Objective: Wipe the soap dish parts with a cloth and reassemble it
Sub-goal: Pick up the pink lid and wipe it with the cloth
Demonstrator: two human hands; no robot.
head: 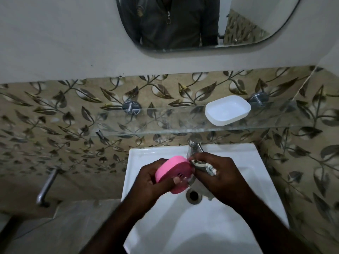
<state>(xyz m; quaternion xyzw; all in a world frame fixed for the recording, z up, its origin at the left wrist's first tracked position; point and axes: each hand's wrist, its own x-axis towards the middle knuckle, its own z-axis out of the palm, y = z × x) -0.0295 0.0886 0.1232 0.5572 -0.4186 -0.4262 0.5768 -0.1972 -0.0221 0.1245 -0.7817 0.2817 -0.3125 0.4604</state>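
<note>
My left hand [153, 182] grips the pink soap dish part [171, 170], an oval piece with small drain slots, tilted above the white sink. Pressed against the pink part's right edge is a crumpled grey-white cloth [203, 166], bunched in my right hand [220, 177]. A fold of the cloth hangs down below that hand toward the drain. The white soap dish base [228, 110] lies hollow side up on the glass shelf, apart from both hands.
The white sink [247, 162] has a drain [193, 196] just below my hands and a chrome tap [194, 144] behind them. A glass shelf [146, 123] runs along the leaf-patterned tiles. A metal bar [46, 187] sticks out at left. A mirror [183, 24] hangs above.
</note>
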